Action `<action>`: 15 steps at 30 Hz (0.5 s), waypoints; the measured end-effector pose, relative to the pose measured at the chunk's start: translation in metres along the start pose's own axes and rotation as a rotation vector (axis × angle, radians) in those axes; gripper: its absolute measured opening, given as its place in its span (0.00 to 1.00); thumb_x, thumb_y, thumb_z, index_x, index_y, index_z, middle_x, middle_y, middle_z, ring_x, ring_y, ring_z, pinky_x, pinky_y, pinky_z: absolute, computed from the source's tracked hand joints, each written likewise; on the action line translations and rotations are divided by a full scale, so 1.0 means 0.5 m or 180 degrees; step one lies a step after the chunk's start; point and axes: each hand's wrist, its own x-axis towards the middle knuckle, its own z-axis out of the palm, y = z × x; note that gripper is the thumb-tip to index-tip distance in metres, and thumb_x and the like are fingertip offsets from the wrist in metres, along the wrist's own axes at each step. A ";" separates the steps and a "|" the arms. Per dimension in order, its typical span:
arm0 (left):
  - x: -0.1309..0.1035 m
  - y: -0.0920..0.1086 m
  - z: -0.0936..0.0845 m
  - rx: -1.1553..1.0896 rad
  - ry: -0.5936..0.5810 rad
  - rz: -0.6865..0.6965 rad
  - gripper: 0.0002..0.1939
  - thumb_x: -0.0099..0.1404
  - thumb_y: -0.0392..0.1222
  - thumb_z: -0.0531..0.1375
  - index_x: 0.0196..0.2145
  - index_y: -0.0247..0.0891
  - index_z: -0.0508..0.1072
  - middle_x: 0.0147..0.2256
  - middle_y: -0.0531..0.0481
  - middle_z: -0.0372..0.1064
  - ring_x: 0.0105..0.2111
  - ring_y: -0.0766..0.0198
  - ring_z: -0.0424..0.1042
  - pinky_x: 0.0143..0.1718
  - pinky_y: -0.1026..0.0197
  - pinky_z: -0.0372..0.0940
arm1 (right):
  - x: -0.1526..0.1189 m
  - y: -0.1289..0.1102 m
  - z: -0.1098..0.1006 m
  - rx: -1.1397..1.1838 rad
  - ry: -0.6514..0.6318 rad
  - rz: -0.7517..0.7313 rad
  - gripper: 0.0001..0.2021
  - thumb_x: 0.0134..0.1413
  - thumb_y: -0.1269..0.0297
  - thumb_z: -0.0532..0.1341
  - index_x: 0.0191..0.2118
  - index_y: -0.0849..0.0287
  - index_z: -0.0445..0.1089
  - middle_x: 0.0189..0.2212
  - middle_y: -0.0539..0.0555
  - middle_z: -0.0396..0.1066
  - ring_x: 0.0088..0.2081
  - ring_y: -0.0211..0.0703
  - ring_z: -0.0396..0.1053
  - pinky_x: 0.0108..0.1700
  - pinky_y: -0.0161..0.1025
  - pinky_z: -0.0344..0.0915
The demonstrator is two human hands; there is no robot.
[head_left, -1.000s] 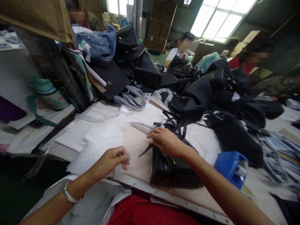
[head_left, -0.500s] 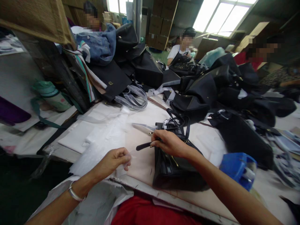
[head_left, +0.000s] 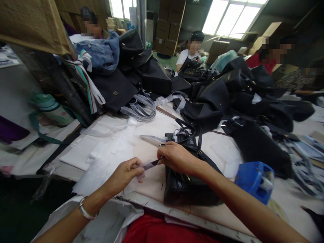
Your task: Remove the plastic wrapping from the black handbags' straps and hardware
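My left hand (head_left: 130, 172) is closed, pinching a small clear plastic sleeve (head_left: 146, 165). The sleeve covers the free end of a narrow black strap (head_left: 155, 162). My right hand (head_left: 174, 157) grips that strap close to its gold-coloured metal fitting, fingers curled round it. Beneath my right forearm a black handbag (head_left: 187, 189) lies on the table, its looped handles (head_left: 199, 138) toward the far side and partly wrapped in white material. My right hand and arm hide part of the bag.
Thin white plastic sleeves (head_left: 108, 158) are heaped on the table (head_left: 149, 184) at left. A blue tape dispenser (head_left: 254, 180) stands at right. Many black bags (head_left: 207, 101) pile up at the back, near plastic-wrapped straps (head_left: 141, 108). A co-worker (head_left: 193, 50) sits beyond them.
The strap's tip was bare and apart from my left hand; now the clear sleeve covers it. My hands have come closer together. The whole view has shifted slightly.
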 end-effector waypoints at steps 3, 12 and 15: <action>0.007 0.012 0.010 0.0112 -0.0035 0.0059 0.10 0.65 0.45 0.57 0.37 0.35 0.69 0.29 0.50 0.73 0.29 0.62 0.71 0.38 0.59 0.62 | 0.006 -0.001 0.001 -0.0061 -0.0003 -0.0105 0.03 0.57 0.67 0.61 0.36 0.60 0.69 0.29 0.52 0.71 0.36 0.42 0.66 0.45 0.38 0.57; 0.039 0.015 0.028 -0.0194 0.0056 -0.0035 0.09 0.63 0.45 0.59 0.32 0.36 0.68 0.31 0.47 0.76 0.29 0.62 0.72 0.34 0.62 0.61 | 0.006 0.004 0.006 0.0015 0.0058 -0.0182 0.12 0.59 0.60 0.60 0.45 0.61 0.66 0.35 0.55 0.72 0.40 0.44 0.66 0.46 0.38 0.58; 0.048 0.010 0.018 -0.0107 0.0157 0.0042 0.10 0.63 0.45 0.59 0.31 0.36 0.68 0.29 0.48 0.76 0.28 0.63 0.71 0.35 0.61 0.61 | -0.009 0.043 -0.009 -0.0039 0.0109 -0.0039 0.10 0.60 0.63 0.58 0.45 0.61 0.66 0.36 0.55 0.71 0.40 0.43 0.66 0.48 0.40 0.56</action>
